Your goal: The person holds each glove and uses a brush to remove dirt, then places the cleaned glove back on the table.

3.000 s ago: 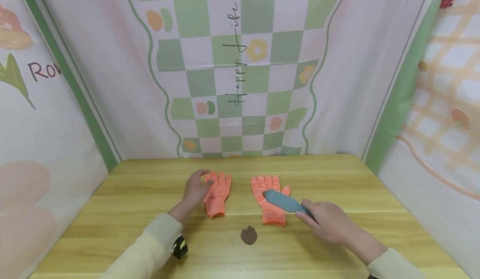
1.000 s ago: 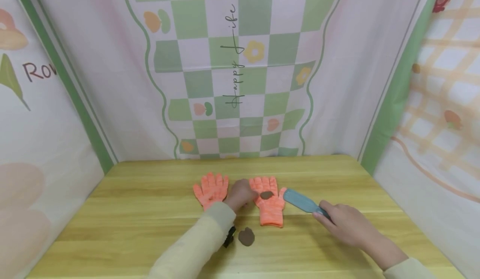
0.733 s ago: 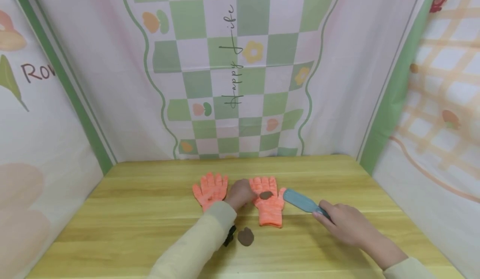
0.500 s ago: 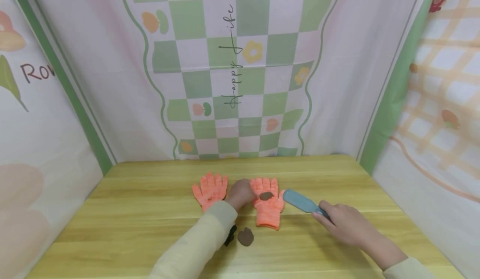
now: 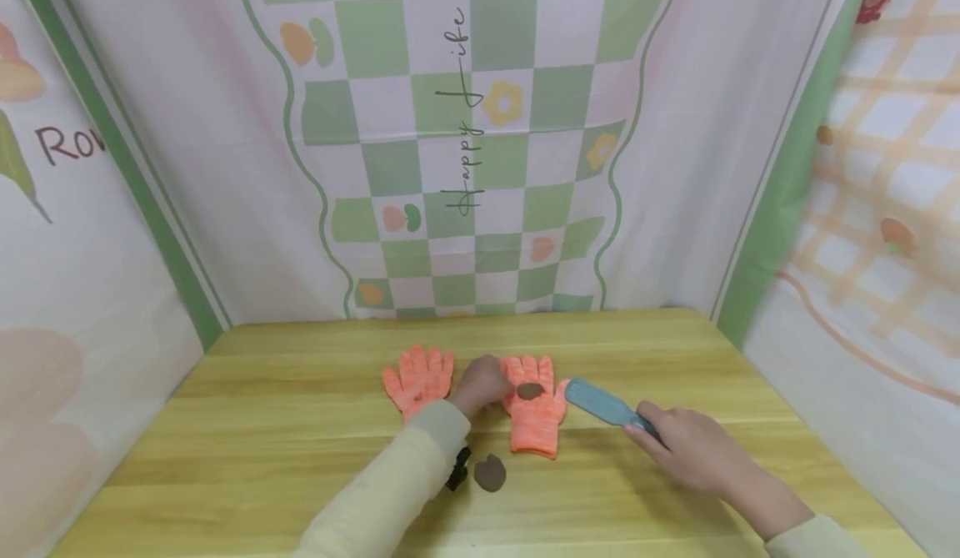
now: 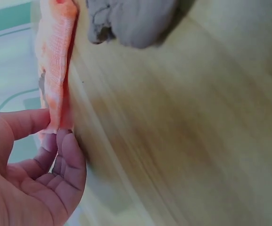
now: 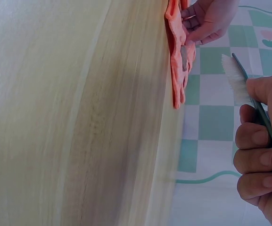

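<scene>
My left hand (image 5: 483, 384) pinches the left edge of the right-hand orange knit glove (image 5: 534, 429) between thumb and fingers; the left wrist view shows this pinch on the glove's edge (image 6: 55, 94) closely. A brown patch (image 5: 530, 390) lies on that glove's palm area. My right hand (image 5: 686, 445) grips the handle of a blue-grey brush (image 5: 600, 401), held just right of the glove's thumb. White bristles on the brush (image 7: 235, 77) show in the right wrist view. A second orange glove (image 5: 420, 379) lies to the left, its cuff hidden by my left sleeve.
A brown, clay-like lump (image 5: 490, 474) sits on the wooden table (image 5: 645, 508) in front of the gloves. Patterned curtains (image 5: 450, 149) enclose the table at the back and both sides.
My left hand has moved from the left glove to the right one and pinches its edge. The brush has moved right, off the brown patch. The right glove has shifted slightly left.
</scene>
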